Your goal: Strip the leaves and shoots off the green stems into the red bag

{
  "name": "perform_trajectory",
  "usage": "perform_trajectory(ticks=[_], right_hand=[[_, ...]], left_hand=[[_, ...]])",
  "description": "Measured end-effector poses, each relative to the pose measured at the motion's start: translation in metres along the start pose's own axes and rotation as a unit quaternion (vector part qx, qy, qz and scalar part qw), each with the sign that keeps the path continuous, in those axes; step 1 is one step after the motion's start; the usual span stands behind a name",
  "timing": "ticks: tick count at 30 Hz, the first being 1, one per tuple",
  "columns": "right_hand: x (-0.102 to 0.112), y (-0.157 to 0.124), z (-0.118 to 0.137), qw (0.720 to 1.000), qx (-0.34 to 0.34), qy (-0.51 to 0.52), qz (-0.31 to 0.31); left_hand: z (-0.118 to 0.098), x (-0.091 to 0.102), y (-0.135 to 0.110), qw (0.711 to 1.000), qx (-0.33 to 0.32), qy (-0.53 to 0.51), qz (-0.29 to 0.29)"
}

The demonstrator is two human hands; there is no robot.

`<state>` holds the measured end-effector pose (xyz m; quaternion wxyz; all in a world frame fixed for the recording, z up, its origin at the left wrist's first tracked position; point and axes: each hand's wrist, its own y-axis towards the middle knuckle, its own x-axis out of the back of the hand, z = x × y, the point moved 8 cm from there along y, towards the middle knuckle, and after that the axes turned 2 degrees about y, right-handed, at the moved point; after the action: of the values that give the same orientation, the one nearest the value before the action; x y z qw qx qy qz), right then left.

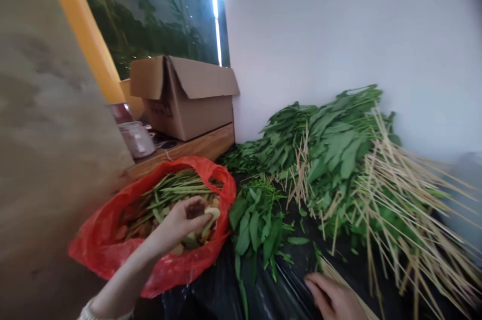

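My left hand (188, 219) reaches over an open red plastic bag (94, 240), pinching a pale, rounded vegetable slice (214, 213) between thumb and fingers. Inside the bag lie long green beans (181, 184) and more pale slices, partly covered by my hand and forearm. At the bottom right, my right hand (333, 297) is closed, its fingers curled together. Thin wooden skewers (341, 275) run close beside it; whether it grips anything is hidden. Between my hands, a small bunch of leafy greens (256, 224) rests on black plastic sheeting (211, 290).
Bundles of leafy greens on wooden skewers (339, 144) are heaped against the white wall (301, 34), their bare stick ends (406, 194) jutting right. An open cardboard box (199, 109) and a whitish container (137, 139) stand on a wooden ledge (211, 142) behind the bag.
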<state>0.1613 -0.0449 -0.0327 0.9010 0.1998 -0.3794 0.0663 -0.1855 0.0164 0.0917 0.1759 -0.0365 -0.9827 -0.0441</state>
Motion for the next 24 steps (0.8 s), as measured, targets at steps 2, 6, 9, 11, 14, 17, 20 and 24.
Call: perform_trajectory(ticks=[2,6,9,11,14,17,20,24], right_hand=[[0.026,0.0,0.0,0.997,-0.028,-0.007,-0.071],[0.071,-0.007,-0.018,0.979,-0.117,-0.05,-0.158],[0.074,-0.008,-0.026,0.974,-0.146,-0.132,-0.109],[0.069,-0.007,-0.028,0.965,-0.159,-0.192,-0.078],[0.061,-0.006,-0.027,0.957,-0.164,-0.232,-0.064],[0.059,-0.006,-0.025,0.959,-0.16,-0.225,-0.069],[0.063,-0.006,-0.021,0.96,-0.146,-0.223,-0.089],[0.07,-0.005,-0.002,0.96,-0.099,-0.205,-0.161]], left_hand=[[-0.001,-0.055,-0.008,0.983,0.063,-0.155,0.072],[0.001,-0.147,-0.01,0.925,0.135,-0.319,0.153],[0.006,-0.184,0.002,0.898,0.153,-0.378,0.163],[0.009,-0.197,0.009,0.885,0.16,-0.406,0.165],[0.013,-0.21,0.015,0.862,0.187,-0.441,0.164],[0.016,-0.22,0.016,0.845,0.214,-0.461,0.167],[0.02,-0.229,0.015,0.832,0.224,-0.477,0.171],[0.028,-0.239,0.016,0.812,0.224,-0.521,0.138]])
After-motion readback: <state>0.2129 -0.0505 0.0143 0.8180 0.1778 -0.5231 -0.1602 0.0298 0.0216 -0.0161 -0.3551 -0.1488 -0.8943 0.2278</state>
